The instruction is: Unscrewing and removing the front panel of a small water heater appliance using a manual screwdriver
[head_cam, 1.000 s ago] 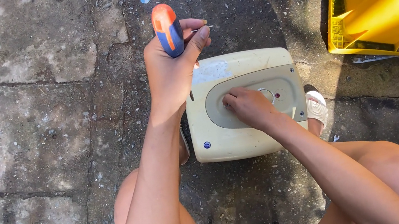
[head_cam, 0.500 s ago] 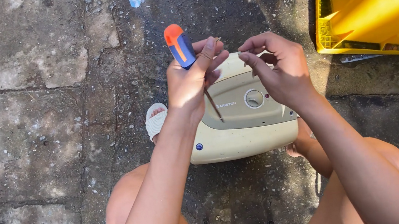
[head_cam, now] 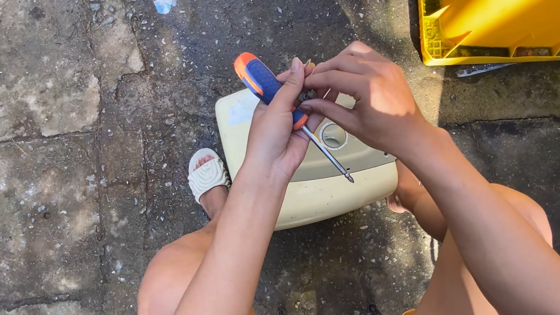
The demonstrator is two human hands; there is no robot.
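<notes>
Fingers [head_cam: 329, 86] of my right hand [head_cam: 369, 102] are pinching something tiny, maybe a slippery screw, while my left hand [head_cam: 276, 132] is gripping the light, rigid screwdriver [head_cam: 260, 82] by its handle above the cream appliance housing [head_cam: 315, 189].

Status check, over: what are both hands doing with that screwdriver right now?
Left hand grips screwdriver, shaft angled down. Right hand pinches something small at left fingertips, too small to tell. Cream appliance underneath on paving, untouched. Nothing in the way.
</notes>
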